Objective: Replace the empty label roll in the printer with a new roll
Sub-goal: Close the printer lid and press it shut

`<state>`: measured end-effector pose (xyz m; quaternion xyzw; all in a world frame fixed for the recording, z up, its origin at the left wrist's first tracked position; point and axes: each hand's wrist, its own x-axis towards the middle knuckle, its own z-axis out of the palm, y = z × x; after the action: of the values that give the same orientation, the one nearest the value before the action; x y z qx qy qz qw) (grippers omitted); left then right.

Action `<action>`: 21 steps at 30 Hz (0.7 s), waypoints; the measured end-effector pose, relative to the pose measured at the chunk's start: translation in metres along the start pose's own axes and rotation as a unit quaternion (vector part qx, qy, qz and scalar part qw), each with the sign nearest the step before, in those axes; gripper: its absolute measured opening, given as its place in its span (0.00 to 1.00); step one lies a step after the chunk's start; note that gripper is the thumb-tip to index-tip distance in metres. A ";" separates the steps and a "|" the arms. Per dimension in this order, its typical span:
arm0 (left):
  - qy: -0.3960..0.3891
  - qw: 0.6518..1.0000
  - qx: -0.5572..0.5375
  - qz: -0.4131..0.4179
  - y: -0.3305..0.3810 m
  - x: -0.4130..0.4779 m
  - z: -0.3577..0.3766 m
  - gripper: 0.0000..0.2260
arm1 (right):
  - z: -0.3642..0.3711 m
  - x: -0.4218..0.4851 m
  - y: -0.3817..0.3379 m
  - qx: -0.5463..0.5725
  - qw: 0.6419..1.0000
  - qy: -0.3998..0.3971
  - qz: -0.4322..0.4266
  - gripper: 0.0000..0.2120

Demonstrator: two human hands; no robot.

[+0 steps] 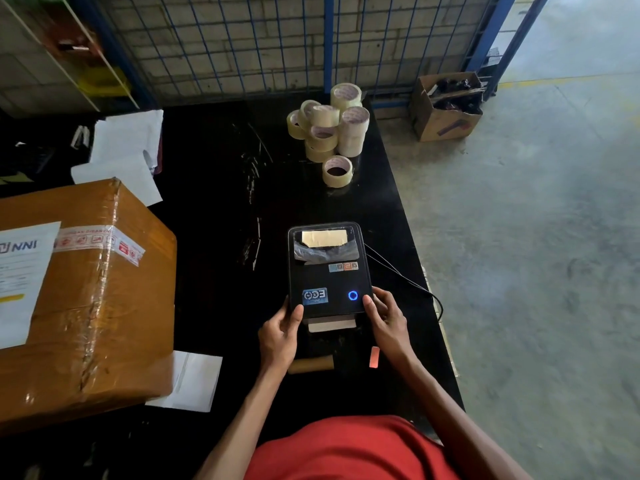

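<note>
One label printer (329, 268) on the desk (214, 202), two hands, left (280, 332) and right (386, 320), one bare cardboard core (311, 364), roughly eight tape rolls (329, 129), one large sealed carton (86, 299), one open floor box (446, 109)

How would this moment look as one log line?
left hand: gripping printer near corner | right hand: same | lid: closed | empty core: on table

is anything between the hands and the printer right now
Nothing visible. The left hand and right hand both rest directly on the front corners of the label printer, lid closed.
</note>
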<state>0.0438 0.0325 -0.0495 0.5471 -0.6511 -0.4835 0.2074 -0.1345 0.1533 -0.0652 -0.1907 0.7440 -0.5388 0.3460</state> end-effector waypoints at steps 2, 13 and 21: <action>-0.002 1.000 -0.001 0.001 0.000 -0.001 -0.001 0.23 | 0.000 0.000 0.000 -0.004 1.000 -0.003 0.002 0.20; -0.004 1.000 0.009 -0.019 -0.003 0.001 0.000 0.19 | -0.001 0.001 0.000 -0.006 0.999 -0.028 0.013 0.26; -0.011 1.000 -0.005 -0.009 0.005 -0.004 -0.003 0.27 | -0.002 0.000 0.001 0.005 0.999 -0.039 0.022 0.28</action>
<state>0.0452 0.0347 -0.0429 0.5464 -0.6460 -0.4948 0.1981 -0.1361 0.1546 -0.0657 -0.1936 0.7315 -0.5267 0.3874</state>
